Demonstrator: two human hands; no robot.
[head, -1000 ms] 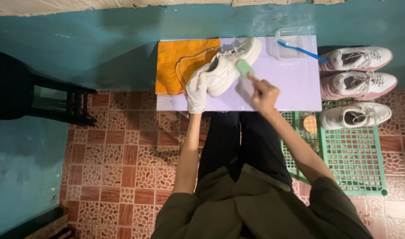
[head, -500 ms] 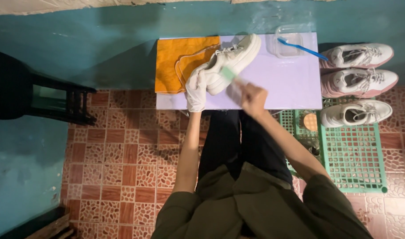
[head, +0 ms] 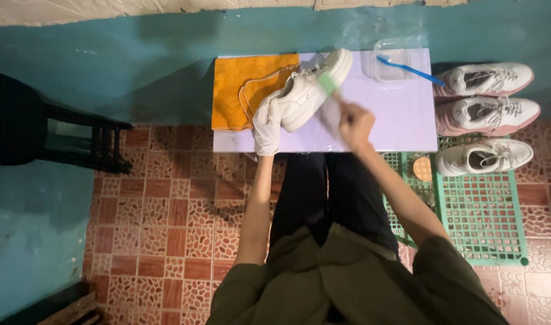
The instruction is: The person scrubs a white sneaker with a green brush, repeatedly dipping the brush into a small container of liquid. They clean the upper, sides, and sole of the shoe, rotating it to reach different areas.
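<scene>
From the head camera, the gloved left hand (head: pixel 267 125) grips the near end of a white shoe (head: pixel 305 90) lying tilted on the lilac table (head: pixel 402 120), beside an orange cloth (head: pixel 242 84). The right hand (head: pixel 355 123) is clenched around a green brush (head: pixel 328 83) touching the shoe's side. Three more shoes (head: pixel 489 114) lie at right.

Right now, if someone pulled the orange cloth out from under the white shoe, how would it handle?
The orange cloth lies flat and draped, so it is probably floppy and light. The white shoe rests partly on it, held by the left hand, so it would likely drag or bunch.
</scene>
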